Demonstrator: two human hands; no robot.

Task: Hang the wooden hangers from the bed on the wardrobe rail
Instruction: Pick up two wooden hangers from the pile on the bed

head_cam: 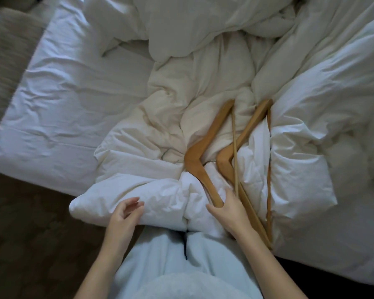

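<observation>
2 tan wooden hangers [212, 128] lie flat, overlapping, on the rumpled white bed [52, 93].

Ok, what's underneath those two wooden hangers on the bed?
A crumpled white duvet; the left hanger and right hanger lie on it. The right hand grips the left hanger's near end, covering it. The hooks are mostly buried in folds; anything beneath the duvet is hidden.

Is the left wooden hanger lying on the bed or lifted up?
Lying: the left hanger rests on the duvet; right hand grips its end.
</observation>
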